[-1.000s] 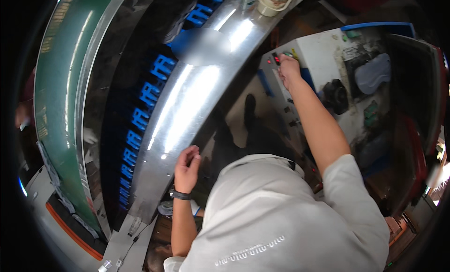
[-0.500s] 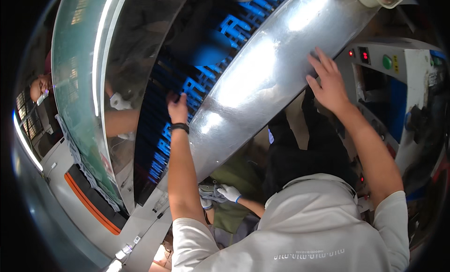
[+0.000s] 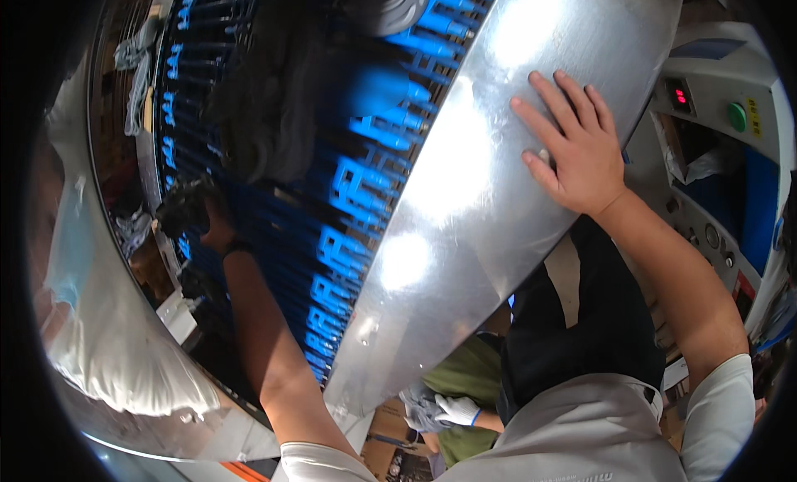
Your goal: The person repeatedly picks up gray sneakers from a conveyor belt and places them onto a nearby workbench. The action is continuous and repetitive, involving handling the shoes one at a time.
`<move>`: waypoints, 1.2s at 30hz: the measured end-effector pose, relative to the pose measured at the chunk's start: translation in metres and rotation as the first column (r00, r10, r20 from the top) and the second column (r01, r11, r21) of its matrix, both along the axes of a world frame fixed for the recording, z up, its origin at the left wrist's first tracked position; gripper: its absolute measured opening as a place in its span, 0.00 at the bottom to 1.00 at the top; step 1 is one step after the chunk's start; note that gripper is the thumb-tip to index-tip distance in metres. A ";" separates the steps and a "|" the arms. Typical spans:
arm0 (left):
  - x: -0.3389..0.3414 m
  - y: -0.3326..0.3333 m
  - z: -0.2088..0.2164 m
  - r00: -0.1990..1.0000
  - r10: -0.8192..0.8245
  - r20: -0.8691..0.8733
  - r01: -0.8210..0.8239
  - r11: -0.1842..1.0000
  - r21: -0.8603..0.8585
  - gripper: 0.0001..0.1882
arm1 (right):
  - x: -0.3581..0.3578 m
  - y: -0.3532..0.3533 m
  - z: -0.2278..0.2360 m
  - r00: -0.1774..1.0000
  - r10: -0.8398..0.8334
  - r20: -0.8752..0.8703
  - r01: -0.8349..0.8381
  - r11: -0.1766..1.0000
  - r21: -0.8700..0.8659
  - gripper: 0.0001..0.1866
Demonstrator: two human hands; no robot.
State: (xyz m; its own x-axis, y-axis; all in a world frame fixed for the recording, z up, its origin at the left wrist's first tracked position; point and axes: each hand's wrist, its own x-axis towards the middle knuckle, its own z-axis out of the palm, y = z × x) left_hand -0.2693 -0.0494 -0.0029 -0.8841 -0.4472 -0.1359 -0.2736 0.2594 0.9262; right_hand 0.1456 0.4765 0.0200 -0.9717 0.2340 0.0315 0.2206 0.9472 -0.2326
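Palm down, the right hand (image 3: 579,160) lay with fingers spread on the shiny metal panel (image 3: 465,216) — released, gripping nothing. Its forearm ran up to the panel from the lower right. The left arm (image 3: 270,349) stretched out past the panel's left edge, over a blue slatted bed (image 3: 299,233), with a dark band (image 3: 239,247) around its wrist. The left hand (image 3: 217,227) was at a dark, lumpy object (image 3: 184,206) on the side of the bed farthest from the panel; shade covered the fingers, so I could not tell whether they were clenched on it.

Left of the panel, the bed also carried a bulky dark item (image 3: 270,92) and, nearer the panel's upper end, a light grey one (image 3: 386,9). Right of the panel stood a pale cabinet (image 3: 710,75) — its opening held crumpled whitish material (image 3: 704,165). Below the panel, a co-worker's white-gloved hand (image 3: 457,410) was beside grey fabric (image 3: 422,409).
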 end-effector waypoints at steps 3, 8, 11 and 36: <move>-0.015 0.016 -0.008 0.992 -0.125 -0.014 0.117 0.957 -0.265 0.45 | -0.001 0.000 0.006 1.000 -0.016 0.000 0.016 0.999 -0.028 0.32; -0.025 -0.019 -0.020 0.987 -0.162 -0.001 0.091 0.565 -0.820 0.44 | 0.000 0.002 0.005 1.000 -0.013 -0.029 0.010 0.996 -0.092 0.32; -0.012 -0.009 -0.013 0.994 0.028 0.107 0.099 0.203 -0.974 0.42 | -0.002 0.002 0.004 0.999 -0.030 -0.011 0.029 0.994 -0.101 0.32; 0.240 0.005 0.050 0.958 -0.213 -0.192 0.034 0.749 -0.662 0.47 | 0.003 0.002 -0.002 0.996 0.010 -0.091 -0.015 0.999 -0.051 0.31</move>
State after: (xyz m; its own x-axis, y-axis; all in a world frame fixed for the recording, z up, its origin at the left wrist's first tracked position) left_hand -0.0289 -0.0440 0.0475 -0.9009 -0.2316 0.3670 0.0105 0.8339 0.5519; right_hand 0.1488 0.4785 0.0182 -0.9682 0.2254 0.1082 0.1845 0.9361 -0.2996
